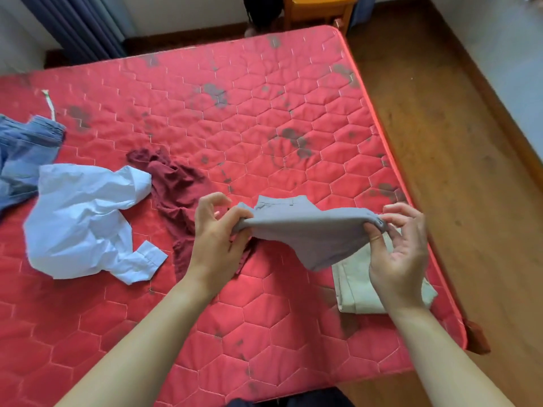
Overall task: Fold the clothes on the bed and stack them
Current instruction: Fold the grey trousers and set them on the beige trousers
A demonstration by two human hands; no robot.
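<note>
You hold a grey fabric garment (308,227) stretched between both hands above the red quilted mattress (264,113).

Just under its right half lies a folded beige cloth garment (352,289), near the mattress edge. A crumpled maroon garment (176,183) lies behind your left wrist, a rumpled white shirt (85,218) lies beside that, and a blue denim piece (23,151) is at the far left. The grey garment's long axis runs left to right and its middle sags. Your left hand (217,233) pinches its left end with curled fingers. Your right hand (399,248) pinches the right end between thumb and fingertips, with the other fingers loosely spread.
</note>
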